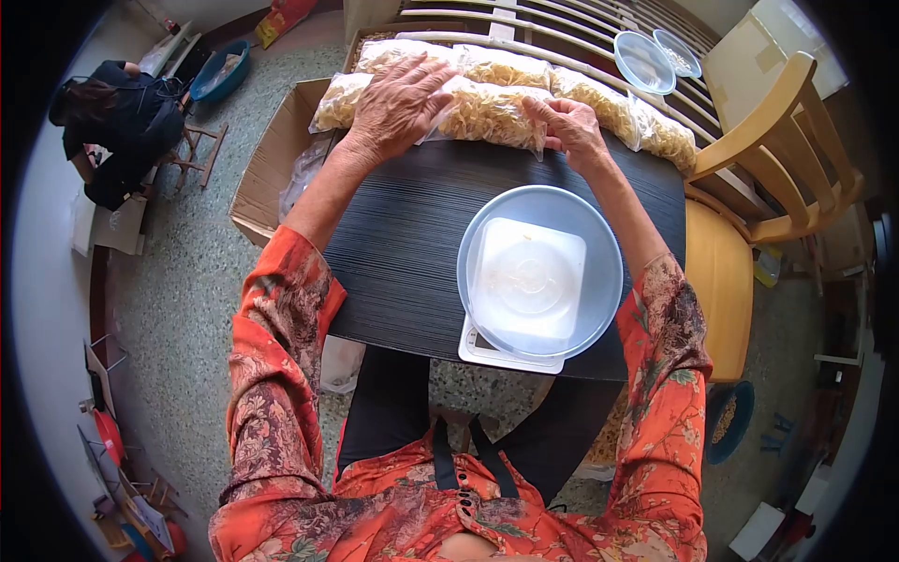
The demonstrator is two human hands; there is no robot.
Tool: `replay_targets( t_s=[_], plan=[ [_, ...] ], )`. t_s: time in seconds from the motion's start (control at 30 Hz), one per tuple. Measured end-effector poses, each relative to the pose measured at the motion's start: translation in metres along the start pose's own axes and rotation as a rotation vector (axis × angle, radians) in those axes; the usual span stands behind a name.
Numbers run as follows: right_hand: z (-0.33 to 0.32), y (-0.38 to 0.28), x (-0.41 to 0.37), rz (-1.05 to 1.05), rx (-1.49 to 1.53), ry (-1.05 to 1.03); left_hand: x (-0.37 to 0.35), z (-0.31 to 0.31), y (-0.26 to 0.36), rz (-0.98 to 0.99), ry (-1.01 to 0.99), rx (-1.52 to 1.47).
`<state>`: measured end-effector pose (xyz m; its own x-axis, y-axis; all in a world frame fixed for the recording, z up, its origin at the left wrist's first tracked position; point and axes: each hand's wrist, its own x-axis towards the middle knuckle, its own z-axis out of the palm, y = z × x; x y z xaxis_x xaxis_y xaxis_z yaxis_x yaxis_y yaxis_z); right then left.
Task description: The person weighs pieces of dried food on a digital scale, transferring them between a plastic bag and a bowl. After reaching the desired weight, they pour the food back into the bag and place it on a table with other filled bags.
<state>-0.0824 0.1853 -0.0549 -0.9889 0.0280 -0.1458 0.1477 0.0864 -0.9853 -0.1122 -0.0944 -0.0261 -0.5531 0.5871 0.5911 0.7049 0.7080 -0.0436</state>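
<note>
Clear plastic bags of pale yellow dried pieces lie in two rows along the far edge of the dark table. My left hand rests palm down with fingers spread across the front bag. At that bag's right end, my right hand pinches the plastic between thumb and fingers. Behind it are other filled bags, and more extend to the right. Nearer me, a translucent round bowl sits on a white kitchen scale. The bowl holds no visible pieces.
An open cardboard box stands at the table's left. A wooden chair is at the right. Two clear bowls rest on a slatted rack. Another person sits far left near a blue tub.
</note>
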Motion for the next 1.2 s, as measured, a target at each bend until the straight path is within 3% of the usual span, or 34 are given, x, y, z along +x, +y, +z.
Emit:
replay_targets(
  t_s=[0.1, 0.17, 0.27, 0.33, 0.37, 0.43, 0.47, 0.5, 0.57, 0.83, 0.87, 0.93, 0.97, 1.03, 1.2],
  plan=[
    [-0.001, -0.001, -0.002, 0.0, 0.029, -0.003, 0.002, -0.004, -0.014, -0.124, 0.093, 0.073],
    [0.0, 0.001, -0.001, 0.006, 0.046, -0.024, 0.005, -0.012, -0.027, -0.165, 0.359, -0.002],
    [-0.003, 0.003, -0.003, -0.008, 0.083, -0.014, 0.0, -0.026, -0.054, -0.342, 0.449, -0.11],
    [-0.003, 0.001, -0.006, -0.009, 0.095, -0.024, -0.01, -0.025, -0.084, -0.689, 0.355, -0.261],
    [-0.003, 0.001, -0.005, -0.01, 0.105, -0.025, -0.015, -0.026, -0.095, -0.697, 0.355, -0.247],
    [-0.006, 0.005, -0.003, -0.001, 0.115, -0.065, -0.026, -0.029, -0.115, -1.117, -0.001, -0.424],
    [-0.007, 0.006, -0.003, -0.003, 0.134, -0.065, -0.031, -0.031, -0.127, -1.179, -0.218, -0.626],
    [-0.01, 0.008, -0.001, -0.004, 0.151, -0.063, -0.034, -0.037, -0.115, -1.185, -0.213, -0.621],
    [-0.009, 0.012, 0.004, 0.003, 0.175, -0.072, -0.044, -0.039, -0.092, -1.234, -0.215, -0.957],
    [-0.005, 0.009, -0.006, -0.027, 0.164, -0.038, -0.053, -0.026, -0.087, -1.103, -0.206, -0.946],
    [-0.005, 0.009, -0.005, -0.029, 0.148, -0.041, -0.057, -0.016, -0.096, -1.046, -0.166, -0.569],
    [-0.004, 0.009, -0.007, -0.041, 0.151, -0.048, -0.043, -0.038, -0.055, -0.785, -0.013, 0.077],
    [-0.003, 0.01, -0.007, -0.042, 0.151, -0.038, -0.039, -0.037, -0.052, -0.778, -0.013, 0.07],
    [-0.002, 0.013, -0.006, -0.052, 0.143, -0.035, -0.034, -0.035, -0.045, -0.137, 0.073, 0.08],
    [-0.001, 0.011, -0.006, -0.073, 0.033, -0.003, -0.003, -0.022, 0.007, 0.018, -0.093, -0.019]
  ],
)
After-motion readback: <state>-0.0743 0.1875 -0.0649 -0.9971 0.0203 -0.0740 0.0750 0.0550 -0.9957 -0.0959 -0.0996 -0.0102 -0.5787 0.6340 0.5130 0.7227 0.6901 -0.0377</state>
